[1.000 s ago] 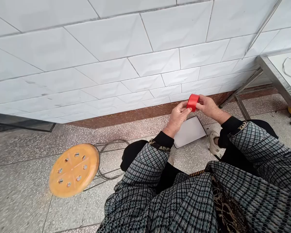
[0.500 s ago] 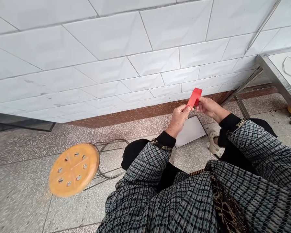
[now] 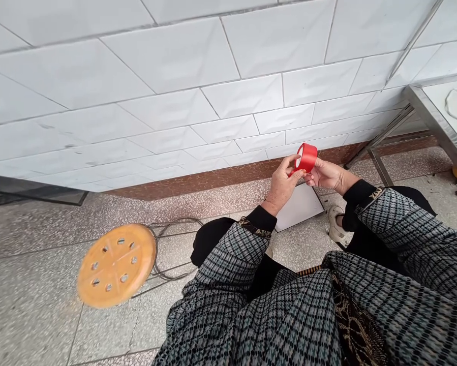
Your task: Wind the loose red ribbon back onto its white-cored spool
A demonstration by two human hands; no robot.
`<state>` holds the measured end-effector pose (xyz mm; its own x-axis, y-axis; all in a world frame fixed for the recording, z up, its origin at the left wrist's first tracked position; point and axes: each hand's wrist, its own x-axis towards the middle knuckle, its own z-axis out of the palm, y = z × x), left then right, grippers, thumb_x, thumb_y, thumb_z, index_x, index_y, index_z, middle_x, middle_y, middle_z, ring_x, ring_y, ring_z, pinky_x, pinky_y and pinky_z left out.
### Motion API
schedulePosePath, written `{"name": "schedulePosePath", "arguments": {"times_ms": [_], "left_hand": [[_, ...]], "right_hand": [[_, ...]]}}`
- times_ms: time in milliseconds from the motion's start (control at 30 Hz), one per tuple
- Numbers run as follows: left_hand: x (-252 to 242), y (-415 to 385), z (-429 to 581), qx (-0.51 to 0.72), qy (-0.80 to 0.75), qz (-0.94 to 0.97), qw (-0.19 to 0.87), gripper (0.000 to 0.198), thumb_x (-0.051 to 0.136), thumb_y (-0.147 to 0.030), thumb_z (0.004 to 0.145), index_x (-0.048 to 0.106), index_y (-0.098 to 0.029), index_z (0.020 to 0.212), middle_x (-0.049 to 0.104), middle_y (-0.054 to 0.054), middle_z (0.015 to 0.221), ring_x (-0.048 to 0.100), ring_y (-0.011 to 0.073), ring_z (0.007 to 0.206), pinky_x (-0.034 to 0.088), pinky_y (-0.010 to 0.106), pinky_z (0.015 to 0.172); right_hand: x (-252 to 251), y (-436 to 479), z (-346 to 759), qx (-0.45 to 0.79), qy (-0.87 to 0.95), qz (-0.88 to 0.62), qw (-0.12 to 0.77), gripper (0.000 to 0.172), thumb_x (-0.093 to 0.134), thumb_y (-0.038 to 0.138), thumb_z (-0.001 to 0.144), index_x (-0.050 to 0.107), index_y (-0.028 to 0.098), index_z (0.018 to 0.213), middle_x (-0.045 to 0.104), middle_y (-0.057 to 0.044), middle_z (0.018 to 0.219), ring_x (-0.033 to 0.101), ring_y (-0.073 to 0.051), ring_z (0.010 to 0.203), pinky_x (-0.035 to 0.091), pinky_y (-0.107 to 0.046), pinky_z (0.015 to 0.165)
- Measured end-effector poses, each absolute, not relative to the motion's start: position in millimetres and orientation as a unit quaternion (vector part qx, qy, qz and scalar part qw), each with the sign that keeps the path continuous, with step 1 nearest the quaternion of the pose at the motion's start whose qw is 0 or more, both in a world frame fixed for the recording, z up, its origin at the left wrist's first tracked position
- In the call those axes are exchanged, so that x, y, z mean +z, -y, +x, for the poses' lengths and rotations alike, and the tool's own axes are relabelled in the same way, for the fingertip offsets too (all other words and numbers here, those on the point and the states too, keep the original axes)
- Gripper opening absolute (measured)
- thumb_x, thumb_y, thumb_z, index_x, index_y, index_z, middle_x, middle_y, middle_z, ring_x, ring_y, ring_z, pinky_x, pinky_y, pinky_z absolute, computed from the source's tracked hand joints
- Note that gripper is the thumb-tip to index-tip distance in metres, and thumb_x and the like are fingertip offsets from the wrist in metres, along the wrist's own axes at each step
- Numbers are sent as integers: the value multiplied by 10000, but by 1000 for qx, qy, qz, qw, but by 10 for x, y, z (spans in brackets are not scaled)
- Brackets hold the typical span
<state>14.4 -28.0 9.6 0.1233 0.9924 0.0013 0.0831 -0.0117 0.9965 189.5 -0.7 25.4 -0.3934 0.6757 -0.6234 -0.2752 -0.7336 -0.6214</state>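
Observation:
A roll of red tape (image 3: 307,158) is held up between my two hands, in front of the wall's foot. My left hand (image 3: 283,184) grips its left side, with a finger at the white core and the thumb below. Fingers of my right hand (image 3: 327,175) are curled against the roll's right side and lower edge; some of them are hidden. Beneath the hands a flat white rectangular panel (image 3: 299,207) with a dark edge lies on the floor.
An orange round stool (image 3: 116,265) with holes in its seat and metal legs stands at the left. White tiles cover the wall (image 3: 182,56). A metal-framed table (image 3: 434,114) is at the right, and a dark frame (image 3: 33,193) juts in at the far left.
The red roll has turned, so its round side and white core now show. My left hand's fingers have shifted up to its core side.

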Motion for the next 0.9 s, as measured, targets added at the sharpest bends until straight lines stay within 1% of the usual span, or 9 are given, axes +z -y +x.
{"name": "schedulePosePath", "arguments": {"times_ms": [67,200,333,433,533,600,667,767,900], "left_hand": [[82,266,133,441,-466,564,519,370,835,-206,869,725,-219,1222,747,-34,736,703,160,710,567,312,781],[31,224,97,443,-448,561,537,393,869,-251,834,734,-205,1200,765,-22,764,725,167,728,577,310,768],[-8,194,68,429,-418,563,569,480,896,-417,817,722,-200,1208,789,5,801,769,199,776,598,338,797],[-27,195,65,445,-393,553,584,562,896,-523,804,704,-190,1214,796,29,841,764,200,786,596,343,796],[-29,211,63,460,-384,519,610,588,898,-556,807,699,-198,1229,758,4,803,609,124,613,482,282,624],[-16,223,52,449,-385,495,637,583,900,-558,811,701,-207,1232,682,-38,713,423,75,509,336,259,526],[8,229,35,433,-389,481,656,581,915,-548,797,705,-212,1221,618,-64,668,308,55,487,245,255,503],[40,229,12,418,-394,476,666,575,937,-522,772,704,-218,1200,627,-58,704,281,43,500,220,250,506],[43,229,31,415,-395,471,671,558,934,-523,778,704,-217,1184,632,-52,713,274,43,502,215,254,508]], "right_hand": [[258,16,1891,816,221,-449,290,226,730,377,1032,677,212,888,617,18,653,449,-99,530,438,-198,513],[278,46,1885,821,221,-440,288,269,754,408,1023,660,207,872,596,30,641,437,-89,523,415,-185,500],[273,65,1903,821,243,-437,276,290,754,424,1025,651,210,859,587,35,635,432,-86,517,424,-188,506],[262,54,1925,802,299,-443,267,306,791,460,984,668,208,861,636,6,681,502,-102,551,492,-220,550],[251,17,1951,728,403,-457,313,302,880,448,882,713,205,949,727,-33,825,630,-143,682,578,-272,671],[237,-12,1974,644,480,-475,360,357,929,418,806,720,212,1008,756,-32,900,672,-174,790,585,-294,745],[219,-30,1999,564,535,-498,383,406,951,418,754,705,213,1004,754,-23,905,674,-202,856,562,-307,779],[197,-23,2021,511,571,-515,384,445,945,458,736,676,217,996,731,-20,899,667,-235,903,537,-334,816],[187,11,2007,545,548,-505,384,495,950,464,710,656,244,1041,726,-20,940,674,-272,991,533,-351,859]]}}
